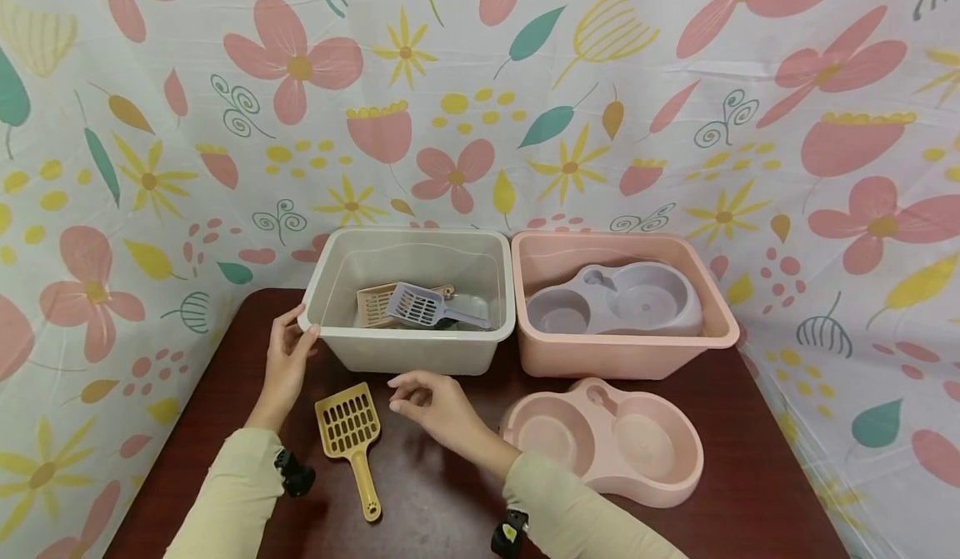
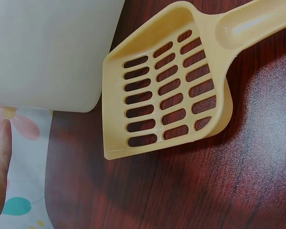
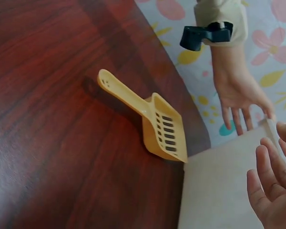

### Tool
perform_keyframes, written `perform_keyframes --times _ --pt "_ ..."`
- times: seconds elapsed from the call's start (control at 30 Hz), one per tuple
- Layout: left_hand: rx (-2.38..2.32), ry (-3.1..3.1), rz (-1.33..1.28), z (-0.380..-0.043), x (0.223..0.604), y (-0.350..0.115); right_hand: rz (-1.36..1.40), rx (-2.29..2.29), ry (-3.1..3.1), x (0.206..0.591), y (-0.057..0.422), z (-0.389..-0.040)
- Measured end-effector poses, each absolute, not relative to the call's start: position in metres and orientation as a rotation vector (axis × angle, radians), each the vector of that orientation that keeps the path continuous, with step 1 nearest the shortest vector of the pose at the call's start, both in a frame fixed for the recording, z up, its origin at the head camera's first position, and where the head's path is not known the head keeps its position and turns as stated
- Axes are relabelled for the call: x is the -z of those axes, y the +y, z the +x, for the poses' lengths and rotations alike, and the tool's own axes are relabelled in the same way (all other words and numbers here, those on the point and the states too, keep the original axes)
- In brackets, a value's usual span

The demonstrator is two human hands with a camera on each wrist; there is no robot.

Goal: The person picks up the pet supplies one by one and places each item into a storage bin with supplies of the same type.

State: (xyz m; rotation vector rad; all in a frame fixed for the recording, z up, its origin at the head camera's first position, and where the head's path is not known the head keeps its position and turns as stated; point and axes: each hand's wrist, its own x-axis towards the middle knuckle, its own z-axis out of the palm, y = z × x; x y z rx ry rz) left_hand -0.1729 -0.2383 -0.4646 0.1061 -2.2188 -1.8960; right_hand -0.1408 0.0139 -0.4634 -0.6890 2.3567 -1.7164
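Yellow scoop lay on the desk between two hands

The yellow scoop (image 1: 356, 451) rested on the dark red-brown desk (image 1: 427, 492), just beside the grey bin (image 1: 405, 352), its handle towards the person. Its broad, straight-edged head had three rows of long, rounded slots, raised side walls and a slight sheen; the handle was hollowed along its length and ended in small paw-like holes.

The left hand (image 1: 283, 363) touched the grey bin's front left corner at the rim, its fingers fairly straight and spread. The right hand (image 1: 431, 409) hung in front of the bin, fingers loosely bent, narrowly apart from the thumb, holding nothing. Inside the bin, a lilac scoop (image 1: 442, 311) lay across a peach scoop (image 1: 375, 292).
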Motion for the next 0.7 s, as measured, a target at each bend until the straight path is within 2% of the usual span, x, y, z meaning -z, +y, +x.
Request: perform_keyframes --times 0.43,0.7 --pt "1.879 -2.211 0.084 -0.176 0.468 -0.239 -0.571 1.683 2.329 0.49 0.0 -0.13" --pt "1.862 -2.221 0.128 -0.187 0.492 -0.25 -0.497 1.702 2.268 0.503 -0.007 -0.121"
